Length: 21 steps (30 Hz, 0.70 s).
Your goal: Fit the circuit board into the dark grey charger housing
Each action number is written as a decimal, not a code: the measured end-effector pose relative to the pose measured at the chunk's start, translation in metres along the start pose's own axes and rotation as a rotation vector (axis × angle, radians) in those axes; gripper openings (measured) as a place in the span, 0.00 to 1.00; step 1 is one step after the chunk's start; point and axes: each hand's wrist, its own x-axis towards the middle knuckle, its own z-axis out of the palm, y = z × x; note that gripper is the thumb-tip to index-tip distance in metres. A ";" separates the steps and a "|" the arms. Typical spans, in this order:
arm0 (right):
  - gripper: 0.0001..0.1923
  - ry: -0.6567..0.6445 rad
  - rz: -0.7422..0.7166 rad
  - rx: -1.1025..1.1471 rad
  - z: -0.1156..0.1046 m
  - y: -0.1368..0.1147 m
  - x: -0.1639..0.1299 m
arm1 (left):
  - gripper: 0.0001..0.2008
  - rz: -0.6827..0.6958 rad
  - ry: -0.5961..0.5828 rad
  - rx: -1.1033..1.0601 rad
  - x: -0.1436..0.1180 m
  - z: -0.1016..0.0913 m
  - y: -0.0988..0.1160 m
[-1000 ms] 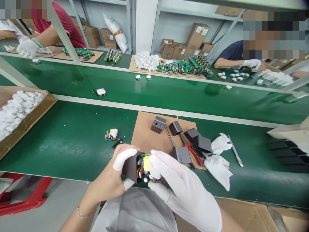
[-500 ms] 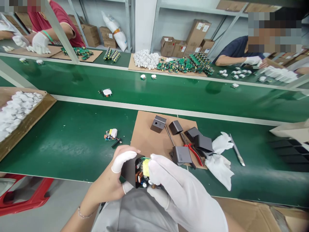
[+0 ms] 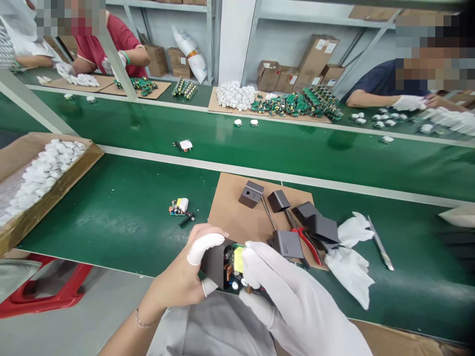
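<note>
My left hand [image 3: 189,274], with white finger cots on some fingertips, is closed around a dark grey plastic housing [image 3: 213,267] just above the table's front edge. In a white glove, my right hand [image 3: 285,291] grips a circuit board [image 3: 237,264] with a yellow transformer, which sits partly inside the housing's open end. The glove hides the board's outer end. Beyond my left hand, another circuit board [image 3: 180,206] lies on the green table with a small black piece beside it. Several grey housings [image 3: 289,244] stand on a cardboard sheet [image 3: 232,205] past my right hand.
Red-handled pliers [image 3: 311,247] and a thin metal tool [image 3: 267,212] lie among the housings. Crumpled white gloves [image 3: 351,272] and a knife-like tool [image 3: 380,243] are to the right. A carton [image 3: 81,173] of white pieces stands left. Co-workers sit across the green conveyor [image 3: 289,148].
The scene has shifted right as my head turned slightly left. My hands keep hold of the housing and the board, which looks slightly deeper in. A co-worker's gloved hands have moved.
</note>
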 end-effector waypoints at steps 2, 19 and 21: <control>0.11 -0.040 0.005 0.010 -0.002 0.000 0.000 | 0.33 0.004 -0.008 -0.014 0.001 0.000 0.000; 0.12 -0.219 0.023 0.108 0.006 0.003 0.004 | 0.36 -0.043 -0.067 0.010 -0.004 -0.001 -0.003; 0.10 -0.235 0.032 0.116 0.007 0.003 0.006 | 0.35 -0.045 -0.067 0.013 -0.003 0.000 -0.003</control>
